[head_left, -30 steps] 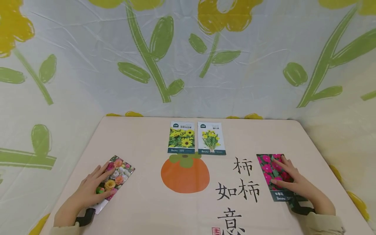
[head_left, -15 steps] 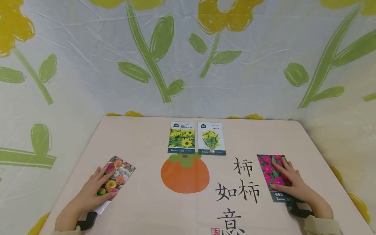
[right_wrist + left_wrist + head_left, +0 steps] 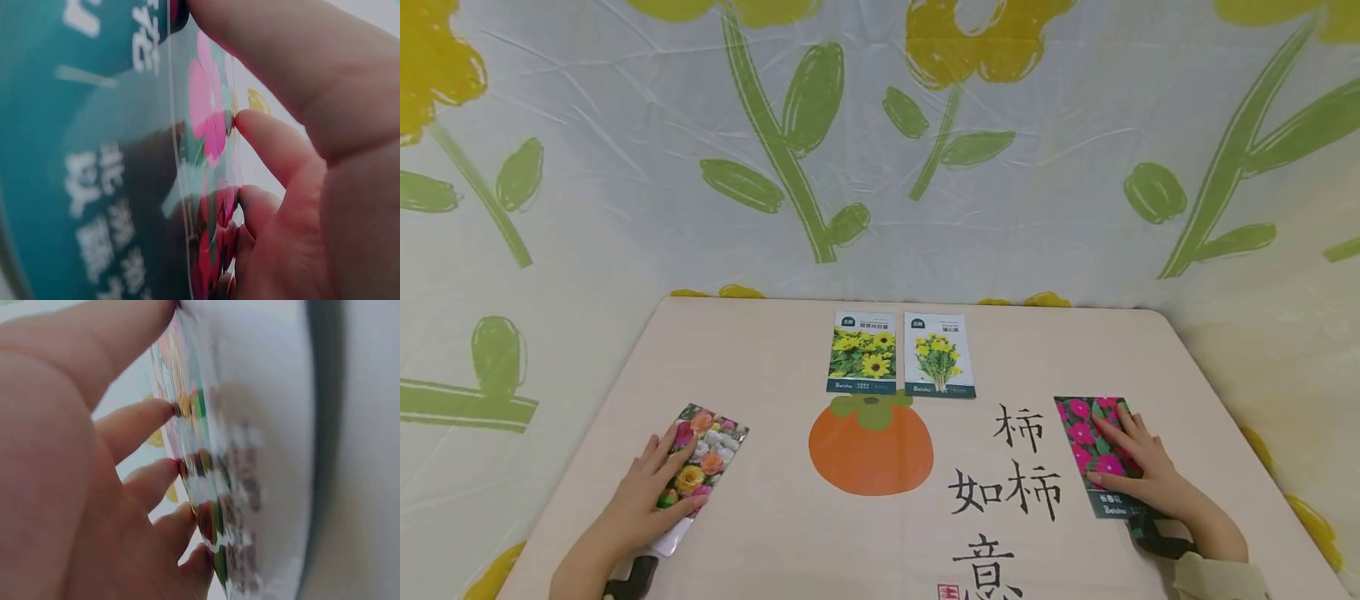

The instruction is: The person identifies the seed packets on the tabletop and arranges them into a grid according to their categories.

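Observation:
In the head view my left hand [image 3: 643, 496] lies spread over a seed packet [image 3: 711, 446] printed with mixed roses, tilted on the table. Close up in the left wrist view, the fingertips touch the glossy front of the rose packet [image 3: 262, 456]. On the opposite side, my right hand [image 3: 1157, 479] rests on a seed packet [image 3: 1081, 433] with magenta flowers and a dark green lower band. Thumb and fingers press the face of the magenta-flower packet [image 3: 94, 125] in the right wrist view. Each hand covers part of its packet.
Side by side at the back middle lie a sunflower seed packet [image 3: 861, 354] and a white packet with yellow dandelions [image 3: 938, 357]. The pale tablecloth [image 3: 737, 358] bears a printed persimmon [image 3: 871, 450] and black characters. A flowered curtain [image 3: 1045, 192] surrounds the table.
My left hand has moved slightly right, and the rose packet has shifted a little the same way. The right hand stays on the magenta-flower packet, nearly still.

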Demonstrator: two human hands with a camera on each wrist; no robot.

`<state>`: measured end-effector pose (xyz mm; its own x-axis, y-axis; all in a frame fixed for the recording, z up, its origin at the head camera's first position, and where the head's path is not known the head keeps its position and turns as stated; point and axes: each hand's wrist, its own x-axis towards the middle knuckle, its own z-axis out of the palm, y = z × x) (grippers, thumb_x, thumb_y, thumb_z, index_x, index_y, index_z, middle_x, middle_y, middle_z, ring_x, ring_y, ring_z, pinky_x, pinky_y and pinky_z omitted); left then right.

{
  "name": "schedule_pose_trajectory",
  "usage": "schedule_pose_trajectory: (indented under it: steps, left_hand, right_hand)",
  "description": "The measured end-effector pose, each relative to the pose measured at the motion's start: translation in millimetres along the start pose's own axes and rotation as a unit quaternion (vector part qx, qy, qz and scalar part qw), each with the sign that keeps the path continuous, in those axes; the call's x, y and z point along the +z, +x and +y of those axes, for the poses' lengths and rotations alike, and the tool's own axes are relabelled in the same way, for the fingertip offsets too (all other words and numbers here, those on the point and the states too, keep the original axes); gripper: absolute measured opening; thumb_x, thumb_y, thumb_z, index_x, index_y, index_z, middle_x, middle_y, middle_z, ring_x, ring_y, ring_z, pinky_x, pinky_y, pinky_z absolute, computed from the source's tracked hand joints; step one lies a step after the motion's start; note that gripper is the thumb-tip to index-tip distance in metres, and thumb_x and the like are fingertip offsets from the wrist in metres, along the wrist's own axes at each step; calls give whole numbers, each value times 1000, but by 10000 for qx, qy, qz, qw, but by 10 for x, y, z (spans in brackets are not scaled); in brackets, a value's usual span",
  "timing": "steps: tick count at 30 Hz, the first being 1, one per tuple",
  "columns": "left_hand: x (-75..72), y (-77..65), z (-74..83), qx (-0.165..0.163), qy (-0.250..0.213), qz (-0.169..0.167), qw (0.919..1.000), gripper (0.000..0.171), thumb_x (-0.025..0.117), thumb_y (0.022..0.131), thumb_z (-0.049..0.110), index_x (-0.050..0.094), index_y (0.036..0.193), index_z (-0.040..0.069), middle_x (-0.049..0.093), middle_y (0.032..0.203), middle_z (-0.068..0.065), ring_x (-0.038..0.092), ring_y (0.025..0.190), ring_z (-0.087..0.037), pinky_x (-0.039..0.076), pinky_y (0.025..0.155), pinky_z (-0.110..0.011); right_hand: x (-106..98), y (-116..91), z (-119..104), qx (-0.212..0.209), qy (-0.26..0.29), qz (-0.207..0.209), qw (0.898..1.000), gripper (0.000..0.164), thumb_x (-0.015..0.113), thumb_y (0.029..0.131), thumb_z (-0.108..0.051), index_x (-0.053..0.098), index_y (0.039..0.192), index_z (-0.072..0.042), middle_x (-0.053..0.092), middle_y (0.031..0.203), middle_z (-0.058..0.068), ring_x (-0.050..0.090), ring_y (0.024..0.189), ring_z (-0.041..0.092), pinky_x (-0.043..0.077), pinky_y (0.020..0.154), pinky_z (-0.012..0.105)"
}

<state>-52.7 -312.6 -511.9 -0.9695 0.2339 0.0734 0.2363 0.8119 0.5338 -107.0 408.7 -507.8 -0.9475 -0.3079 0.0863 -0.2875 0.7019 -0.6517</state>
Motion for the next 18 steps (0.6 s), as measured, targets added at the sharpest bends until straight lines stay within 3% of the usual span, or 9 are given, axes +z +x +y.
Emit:
schedule_pose_trajectory:
  steps: [5, 18]
  left_hand:
    - [48, -11, 81, -42, 106, 51, 9999, 77, 77, 84, 33, 45, 147, 2, 18, 160, -27, 10, 143, -57, 15, 103, -79]
    - [129, -32, 227, -432, 449, -204, 9978, 77, 70, 90, 36, 39, 149, -3, 11, 159, -31, 5, 143, -58, 15, 104, -78]
  right_hand:
    - [-1, -12, 2, -12, -18, 12, 10000, 85, 77, 79, -17, 35, 152, -6, 6, 155, 41, -11, 141, 61, -22, 102, 73]
    - [3, -19, -23, -10, -53, 19, 10000, 86, 78, 79, -18, 35, 153, -7, 7, 155, 42, -10, 141, 60, -21, 102, 73]
